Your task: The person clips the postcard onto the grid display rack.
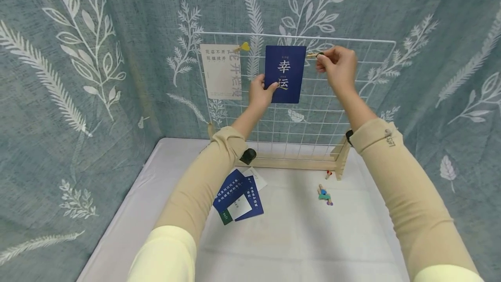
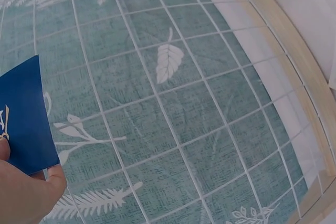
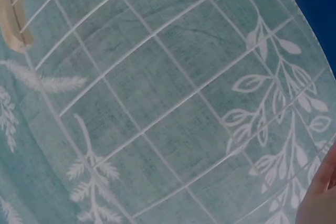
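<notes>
In the head view my left hand (image 1: 260, 94) grips a dark blue card (image 1: 287, 58) with white characters by its lower left edge, thumb on the front. The card stands upright against the white wire grid (image 1: 352, 39). My right hand (image 1: 339, 66) pinches a small wooden clip (image 1: 312, 55) with a dark end, pointing at the card's upper right edge; whether it bites the card I cannot tell. To the left, a cream card (image 1: 219, 75) hangs from the grid, with a clip bearing a yellow heart (image 1: 245, 46). The right wrist view shows only part of the right hand (image 3: 317, 195); the clip is hidden there.
Wooden feet and a beam (image 1: 289, 162) support the grid on a white-covered table (image 1: 285, 238). Several blue, white and green cards (image 1: 250, 197) lie overlapping at left. Small colourful clips (image 1: 325, 196) lie at right, one with red (image 1: 328, 173) near the stand. Patterned curtains surround the table.
</notes>
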Demonstrator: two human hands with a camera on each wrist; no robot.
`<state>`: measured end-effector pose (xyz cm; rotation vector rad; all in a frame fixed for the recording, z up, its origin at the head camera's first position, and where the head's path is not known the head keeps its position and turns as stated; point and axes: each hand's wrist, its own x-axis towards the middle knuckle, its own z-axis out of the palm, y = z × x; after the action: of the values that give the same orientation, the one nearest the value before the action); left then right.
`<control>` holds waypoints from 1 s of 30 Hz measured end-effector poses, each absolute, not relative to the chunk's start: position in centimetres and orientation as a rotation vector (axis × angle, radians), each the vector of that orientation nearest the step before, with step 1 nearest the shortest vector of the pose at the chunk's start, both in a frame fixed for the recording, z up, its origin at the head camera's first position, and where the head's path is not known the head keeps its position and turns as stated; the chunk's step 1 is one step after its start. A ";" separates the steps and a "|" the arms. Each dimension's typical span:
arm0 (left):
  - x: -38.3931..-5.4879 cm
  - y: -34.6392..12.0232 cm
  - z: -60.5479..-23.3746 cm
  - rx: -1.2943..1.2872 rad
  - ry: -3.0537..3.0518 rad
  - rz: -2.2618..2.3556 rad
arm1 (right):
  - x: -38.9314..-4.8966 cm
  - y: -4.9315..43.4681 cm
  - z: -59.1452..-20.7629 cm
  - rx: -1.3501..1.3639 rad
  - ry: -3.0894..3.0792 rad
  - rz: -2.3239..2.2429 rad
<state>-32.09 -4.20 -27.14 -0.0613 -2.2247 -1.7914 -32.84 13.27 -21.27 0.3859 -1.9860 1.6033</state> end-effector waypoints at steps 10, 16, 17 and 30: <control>-34.2 -4.6 -28.0 0.016 -2.211 -1.783 | -33.5 13.0 -20.3 0.330 -1.958 1.737; -41.7 -5.2 -33.1 -0.036 -2.174 -1.758 | -34.0 12.7 -19.6 0.308 -1.970 1.754; -42.0 -5.3 -33.1 -0.030 -2.203 -1.775 | -34.0 12.7 -19.5 0.309 -1.973 1.755; -37.5 -4.8 -30.1 0.048 -2.225 -1.721 | -34.1 12.0 -19.6 0.298 -2.020 1.750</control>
<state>-37.48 -4.81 -30.10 0.0479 -2.2246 -1.7206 -34.14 11.95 -19.64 0.2981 -2.0199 1.7497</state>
